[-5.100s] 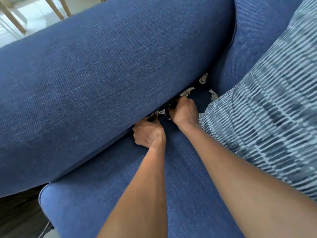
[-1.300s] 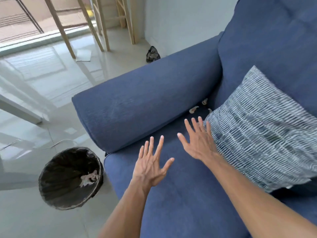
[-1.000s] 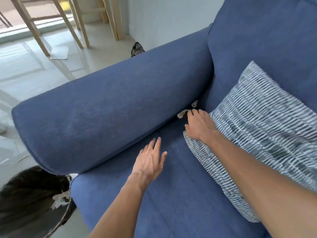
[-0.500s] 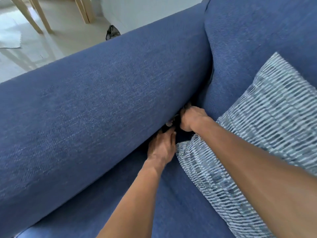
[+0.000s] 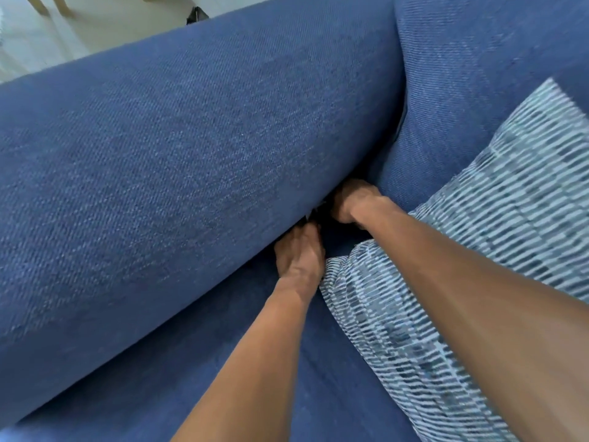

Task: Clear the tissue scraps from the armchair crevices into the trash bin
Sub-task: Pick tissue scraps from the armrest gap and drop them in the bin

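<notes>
Reaching into armchair [image 5: 197, 148] crevice | left hand [image 5: 299, 250], right hand [image 5: 353, 200]: grips hidden | one pillow [image 5: 478, 250]

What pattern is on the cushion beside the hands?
The cushion has broken dark blue and white stripes, seen in the head view.

No legible text, labels, brands, numbers or signs anywhere in view. Armchair [image 5: 197, 161] fabric is plain blue weave; the pillow [image 5: 497, 224] carries only a striped pattern, no lettering. The visible strip of floor [image 5: 79, 30] bears no markings.
</notes>
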`<act>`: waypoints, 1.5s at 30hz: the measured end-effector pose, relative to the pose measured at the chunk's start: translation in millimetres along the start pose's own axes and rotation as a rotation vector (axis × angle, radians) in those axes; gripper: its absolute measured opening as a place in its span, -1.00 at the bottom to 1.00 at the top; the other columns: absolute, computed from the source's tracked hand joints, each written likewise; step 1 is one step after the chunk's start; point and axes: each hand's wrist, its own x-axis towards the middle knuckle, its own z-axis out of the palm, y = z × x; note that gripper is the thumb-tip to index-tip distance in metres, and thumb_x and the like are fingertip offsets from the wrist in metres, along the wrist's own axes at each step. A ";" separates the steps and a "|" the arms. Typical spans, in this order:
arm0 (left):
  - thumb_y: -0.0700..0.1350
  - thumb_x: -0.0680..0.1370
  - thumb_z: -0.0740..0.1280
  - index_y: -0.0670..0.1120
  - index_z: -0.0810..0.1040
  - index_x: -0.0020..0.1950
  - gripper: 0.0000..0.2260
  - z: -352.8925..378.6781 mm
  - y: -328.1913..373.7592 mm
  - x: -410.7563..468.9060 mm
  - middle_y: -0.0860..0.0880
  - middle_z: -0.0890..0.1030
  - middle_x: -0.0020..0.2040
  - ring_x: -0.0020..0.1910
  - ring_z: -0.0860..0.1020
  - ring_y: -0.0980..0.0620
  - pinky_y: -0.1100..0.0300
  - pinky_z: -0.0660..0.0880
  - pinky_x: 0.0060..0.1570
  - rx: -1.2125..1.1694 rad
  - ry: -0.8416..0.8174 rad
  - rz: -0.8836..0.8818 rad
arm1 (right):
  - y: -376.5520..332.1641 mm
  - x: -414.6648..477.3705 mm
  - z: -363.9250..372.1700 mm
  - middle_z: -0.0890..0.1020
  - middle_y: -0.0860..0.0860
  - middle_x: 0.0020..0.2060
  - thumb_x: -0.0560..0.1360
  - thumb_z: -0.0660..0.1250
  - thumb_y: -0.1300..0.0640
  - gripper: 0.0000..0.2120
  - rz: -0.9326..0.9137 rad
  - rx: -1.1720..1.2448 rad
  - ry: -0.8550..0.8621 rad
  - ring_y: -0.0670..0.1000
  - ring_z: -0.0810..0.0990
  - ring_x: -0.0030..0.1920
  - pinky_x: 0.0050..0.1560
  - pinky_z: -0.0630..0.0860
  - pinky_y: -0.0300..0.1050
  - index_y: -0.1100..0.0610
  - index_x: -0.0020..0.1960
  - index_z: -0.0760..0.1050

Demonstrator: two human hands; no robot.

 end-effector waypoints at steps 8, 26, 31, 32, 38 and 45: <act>-0.19 0.62 0.18 -0.15 0.58 0.06 -0.82 -8.0 -6.8 -5.7 -0.13 0.62 0.03 0.01 0.53 -0.15 0.04 0.39 0.03 -0.232 0.150 0.039 | 2.3 -12.1 0.7 0.53 0.18 0.34 0.56 0.25 0.31 -0.64 0.054 0.049 0.078 0.17 0.54 0.34 0.23 0.50 -0.02 0.24 0.35 0.48; -0.13 0.54 0.43 -0.09 0.60 0.09 -0.85 -41.1 -48.8 -73.5 -0.03 0.66 0.00 -0.05 0.62 -0.05 0.18 0.41 -0.15 -0.125 0.351 0.104 | -15.2 -72.1 -2.4 0.63 0.21 0.04 0.43 0.28 0.46 -0.71 0.039 0.076 0.420 0.25 0.63 0.06 -0.02 0.53 0.00 0.22 0.08 0.58; -0.15 0.55 0.38 -0.06 0.55 -0.02 -0.96 -56.3 -62.2 -113.3 0.04 0.64 -0.06 -0.17 0.56 0.01 0.13 0.43 -0.21 -0.143 0.362 0.132 | -40.1 -115.2 8.2 0.62 0.14 -0.02 0.43 0.29 0.42 -0.77 -0.043 0.159 0.512 0.24 0.62 -0.03 -0.06 0.57 0.03 0.17 -0.02 0.58; -0.15 0.55 0.35 -0.06 0.53 -0.04 -0.98 -60.0 -67.3 -123.0 0.03 0.64 -0.06 -0.17 0.59 -0.03 0.08 0.49 -0.21 -0.134 0.366 0.131 | -46.6 -125.7 14.4 0.60 0.12 -0.02 0.44 0.30 0.39 -0.79 -0.061 0.224 0.531 0.23 0.62 -0.04 -0.05 0.57 0.05 0.16 -0.01 0.57; -0.14 0.57 0.24 -0.05 0.44 -0.04 -0.99 -95.2 -139.6 -194.1 0.10 0.63 -0.10 -0.20 0.56 0.00 0.09 0.50 -0.24 -0.061 0.351 0.136 | -103.8 -197.7 69.6 0.55 0.16 0.07 0.51 0.33 0.27 -0.76 -0.100 0.595 0.566 0.18 0.56 0.04 0.01 0.48 -0.01 0.23 0.18 0.55; -0.12 0.60 0.22 -0.06 0.61 -0.02 -0.83 -166.7 -255.0 -270.1 -0.04 0.68 -0.05 0.00 0.59 -0.15 0.10 0.31 -0.23 0.053 0.396 -0.038 | -209.9 -260.8 103.2 0.45 0.06 0.06 0.56 0.33 0.28 -0.89 -0.140 0.837 0.521 0.04 0.54 -0.13 -0.09 0.47 -0.17 0.22 0.04 0.62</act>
